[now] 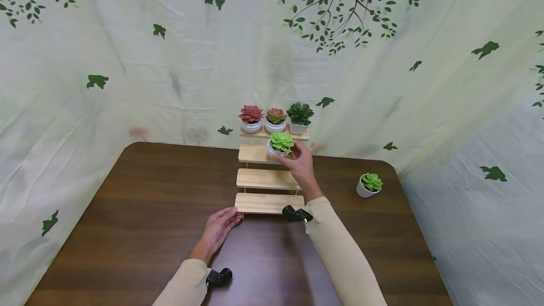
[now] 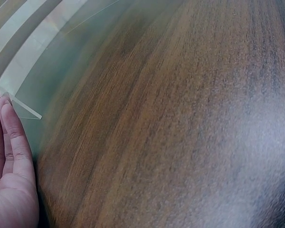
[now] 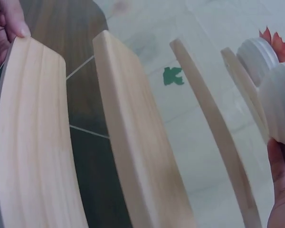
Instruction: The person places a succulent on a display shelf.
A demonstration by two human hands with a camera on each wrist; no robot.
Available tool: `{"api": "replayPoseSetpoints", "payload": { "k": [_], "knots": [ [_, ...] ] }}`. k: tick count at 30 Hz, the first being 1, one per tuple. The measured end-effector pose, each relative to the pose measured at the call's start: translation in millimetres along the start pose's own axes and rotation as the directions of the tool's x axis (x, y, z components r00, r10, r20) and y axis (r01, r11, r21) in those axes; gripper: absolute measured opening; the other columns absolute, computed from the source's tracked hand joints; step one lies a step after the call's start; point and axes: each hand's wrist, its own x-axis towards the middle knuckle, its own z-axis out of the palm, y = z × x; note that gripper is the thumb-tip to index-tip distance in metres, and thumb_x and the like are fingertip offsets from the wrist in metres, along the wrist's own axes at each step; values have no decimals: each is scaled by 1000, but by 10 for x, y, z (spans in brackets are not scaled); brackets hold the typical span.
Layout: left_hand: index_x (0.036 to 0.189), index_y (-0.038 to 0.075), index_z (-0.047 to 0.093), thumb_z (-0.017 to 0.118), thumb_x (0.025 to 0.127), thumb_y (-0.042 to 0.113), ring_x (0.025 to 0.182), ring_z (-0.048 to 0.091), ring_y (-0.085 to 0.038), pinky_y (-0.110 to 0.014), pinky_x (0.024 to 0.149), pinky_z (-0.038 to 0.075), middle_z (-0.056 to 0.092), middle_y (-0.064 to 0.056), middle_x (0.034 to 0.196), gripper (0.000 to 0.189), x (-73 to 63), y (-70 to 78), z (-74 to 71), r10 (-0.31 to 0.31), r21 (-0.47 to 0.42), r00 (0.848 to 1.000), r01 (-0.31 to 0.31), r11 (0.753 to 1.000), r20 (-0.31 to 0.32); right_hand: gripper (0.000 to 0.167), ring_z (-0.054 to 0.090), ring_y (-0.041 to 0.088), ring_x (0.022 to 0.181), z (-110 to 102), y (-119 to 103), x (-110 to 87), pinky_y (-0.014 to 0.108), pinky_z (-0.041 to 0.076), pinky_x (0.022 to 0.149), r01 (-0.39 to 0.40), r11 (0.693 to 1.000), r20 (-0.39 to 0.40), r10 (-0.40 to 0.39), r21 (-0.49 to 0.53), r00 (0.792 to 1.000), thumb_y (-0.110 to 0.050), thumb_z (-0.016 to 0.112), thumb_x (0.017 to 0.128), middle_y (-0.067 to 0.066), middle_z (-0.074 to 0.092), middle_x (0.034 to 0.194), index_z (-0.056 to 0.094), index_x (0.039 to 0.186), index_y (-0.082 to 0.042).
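Observation:
My right hand (image 1: 299,162) grips the white pot of a bright green succulent (image 1: 281,142), held over the second-highest step of a wooden tiered plant stand (image 1: 267,179). From the right wrist view, fingertips meet the underside of the ribbed white pot (image 3: 278,104). My left hand (image 1: 218,228) holds the left front corner of the lowest step (image 1: 269,203). One digit lies on top of that corner in the right wrist view, while in the left wrist view fingers (image 2: 19,142) touch the clear leg (image 2: 26,105).
On the top step stand a red succulent (image 1: 250,114), a reddish-green succulent (image 1: 275,118) and a dark green succulent (image 1: 300,114). Another green succulent (image 1: 370,184) in a white pot stands right on the brown table (image 1: 170,192). A leaf-printed curtain (image 1: 187,74) hangs behind.

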Motion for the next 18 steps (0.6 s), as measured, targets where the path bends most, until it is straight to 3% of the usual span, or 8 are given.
{"api": "replayPoseSetpoints", "payload": {
  "k": [4,18],
  "knots": [
    [88,6,68,55,96,0,82,68,-17,-28,82,57,70,-5,83,16,5,2,9,-2,0,1000,2,1000,-2,58,57,23,116,77,-44,24,32,49,99,-17,999,20,18,-45,1000,-3,81,76,15,60,126,56,129,0],
    [88,8,68,55,97,2,82,68,-16,-27,82,57,70,-5,84,17,7,9,-6,6,18,1000,-6,1000,18,59,62,27,111,350,10,104,29,55,88,-86,996,131,89,-29,987,0,79,76,18,61,124,55,130,0]
  ]
}}
